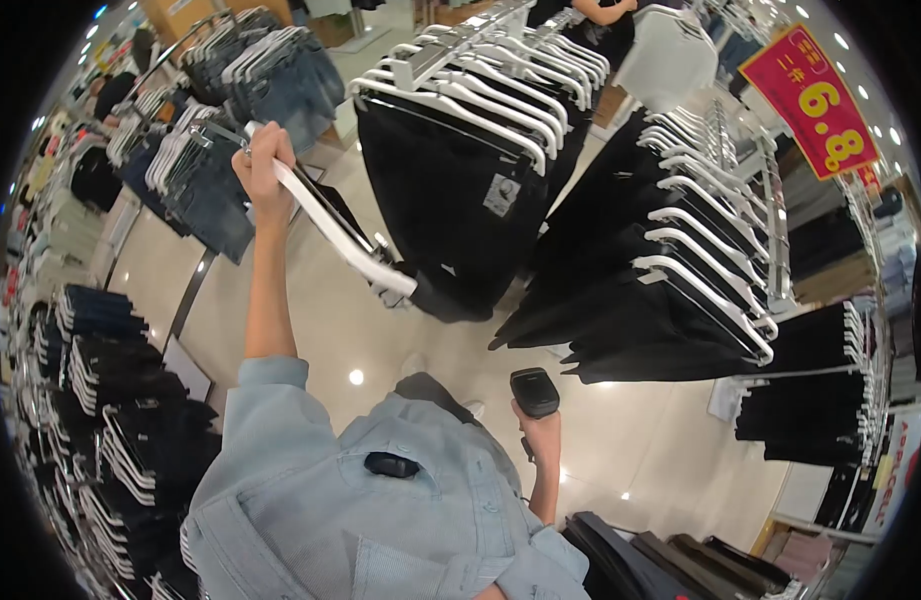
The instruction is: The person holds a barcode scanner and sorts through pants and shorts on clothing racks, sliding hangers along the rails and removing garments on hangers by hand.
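My left hand [266,170] is raised at the upper left, its fingers wrapped round a white hanger [345,238]. Black clothing hangs from that hanger, beside the black garments [430,190] on the middle rack. Low in front of my body, my right hand [540,430] grips a black handheld device [534,392] that looks like a scanner. The device is to the left of and below a row of black garments [640,315] on white hangers.
Denim shorts [280,85] hang at the upper left. A red price sign [809,100] stands at the upper right. Folded or hanging dark trousers [670,565] are at the bottom right. Another person's arm [604,12] shows at the top, behind the racks.
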`<state>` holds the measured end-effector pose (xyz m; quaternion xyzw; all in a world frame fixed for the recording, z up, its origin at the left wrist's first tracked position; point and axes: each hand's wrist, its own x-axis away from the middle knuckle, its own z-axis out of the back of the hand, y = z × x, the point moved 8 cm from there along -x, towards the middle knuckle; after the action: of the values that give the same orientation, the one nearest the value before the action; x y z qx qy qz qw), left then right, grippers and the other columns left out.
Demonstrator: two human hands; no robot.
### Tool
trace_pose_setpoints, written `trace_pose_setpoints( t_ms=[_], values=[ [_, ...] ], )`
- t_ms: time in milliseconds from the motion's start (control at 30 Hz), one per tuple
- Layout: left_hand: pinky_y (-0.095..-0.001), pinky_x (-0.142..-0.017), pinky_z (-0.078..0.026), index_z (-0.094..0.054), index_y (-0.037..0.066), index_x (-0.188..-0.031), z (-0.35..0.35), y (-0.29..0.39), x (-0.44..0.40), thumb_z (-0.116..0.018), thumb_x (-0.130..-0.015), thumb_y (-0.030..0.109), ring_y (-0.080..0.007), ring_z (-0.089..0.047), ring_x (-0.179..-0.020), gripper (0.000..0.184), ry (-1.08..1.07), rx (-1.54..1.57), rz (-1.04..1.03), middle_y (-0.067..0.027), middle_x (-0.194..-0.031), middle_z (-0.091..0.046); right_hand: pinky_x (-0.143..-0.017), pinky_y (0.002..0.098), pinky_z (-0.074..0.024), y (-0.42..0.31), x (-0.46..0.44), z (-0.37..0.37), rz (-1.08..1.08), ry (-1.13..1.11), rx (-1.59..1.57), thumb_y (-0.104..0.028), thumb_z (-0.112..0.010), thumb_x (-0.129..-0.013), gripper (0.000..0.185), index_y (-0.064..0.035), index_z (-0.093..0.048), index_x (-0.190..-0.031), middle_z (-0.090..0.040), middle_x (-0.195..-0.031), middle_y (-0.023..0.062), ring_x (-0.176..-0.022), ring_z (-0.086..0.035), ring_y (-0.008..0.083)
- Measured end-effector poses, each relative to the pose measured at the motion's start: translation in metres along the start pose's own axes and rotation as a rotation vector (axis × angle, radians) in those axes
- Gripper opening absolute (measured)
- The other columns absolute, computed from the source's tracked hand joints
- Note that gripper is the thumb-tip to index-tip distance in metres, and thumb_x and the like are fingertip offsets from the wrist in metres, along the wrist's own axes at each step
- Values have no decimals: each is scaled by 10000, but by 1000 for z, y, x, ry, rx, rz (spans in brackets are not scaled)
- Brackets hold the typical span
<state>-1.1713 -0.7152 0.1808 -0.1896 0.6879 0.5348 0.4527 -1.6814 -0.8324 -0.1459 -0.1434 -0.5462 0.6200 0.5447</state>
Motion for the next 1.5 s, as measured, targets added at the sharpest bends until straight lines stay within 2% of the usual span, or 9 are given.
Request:
trace_pose_setpoints(
  t_ms=[133,167,200,533,700,767,967,1400,1500],
  values=[
    [-328,-602,-221,-347,32,-567,16,18,2,-452,-957,115,-140,-326,-602,413,-29,234,-64,-18,-561,-317,-595,331,-490,-5,-7,-18,165,-158,43,-251,-822,-854,266,-8,-715,-845,-652,-651,49,-606,-609,133],
    [-319,-620,-225,-336,63,-528,14,41,18,-416,-971,168,-152,-285,-594,462,133,-53,-275,-10,-541,-284,-646,338,-514,-6,-6,-25,199,-198,84,-239,-822,-850,264,3,-728,-898,-691,-709,84,-664,-641,147],
    [-327,-641,-239,-296,104,-497,14,34,8,-389,-974,214,-168,-244,-604,499,-42,397,66,-4,-519,-260,-698,345,-537,-7,-6,-30,232,-236,123,-227,-821,-845,276,14,-740,-950,-729,-766,119,-721,-674,161],
    [-365,-750,-272,-237,152,-470,12,73,24,-354,-963,224,-174,-234,-661,512,-132,885,177,3,-474,-237,-786,427,-564,5,1,-50,196,-357,185,-293,-805,-788,376,48,-721,-923,-727,-884,274,-915,-732,421],
    [-351,-672,-247,-248,134,-476,16,67,29,-403,-949,234,-170,-240,-614,507,-108,510,157,-13,-476,-233,-802,410,-564,-1,7,-36,175,-388,221,-261,-810,-792,368,50,-722,-968,-743,-914,255,-912,-747,385],
    [-343,-660,-244,-245,134,-482,27,52,32,-408,-950,231,-167,-236,-599,505,-57,412,209,-12,-478,-232,-855,360,-559,-10,13,-29,164,-430,130,-219,-845,-829,375,22,-729,-1091,-780,-999,146,-946,-745,234],
    [-320,-483,-184,-449,51,-516,42,29,50,-581,-938,186,-72,-326,-469,462,131,-85,325,7,-517,-398,-829,350,-555,-50,48,-25,363,-483,-133,-127,-798,-803,346,21,-719,-1106,-773,-977,172,-913,-734,205],
    [-454,-540,-397,-599,-64,-566,-7,45,34,-579,-927,263,-346,-557,-469,488,49,-838,192,-211,-503,-539,-865,326,-543,-59,43,-25,298,-306,-126,-119,-831,-863,329,2,-710,-1144,-758,-1055,96,-957,-693,168],
    [-395,-520,-372,-576,-61,-555,-11,42,32,-579,-933,241,-241,-515,-447,485,43,-864,140,-158,-459,-496,-862,319,-542,-65,38,-25,334,-285,-120,-111,-828,-866,326,3,-708,-1147,-756,-1058,93,-943,-688,159]
  ],
)
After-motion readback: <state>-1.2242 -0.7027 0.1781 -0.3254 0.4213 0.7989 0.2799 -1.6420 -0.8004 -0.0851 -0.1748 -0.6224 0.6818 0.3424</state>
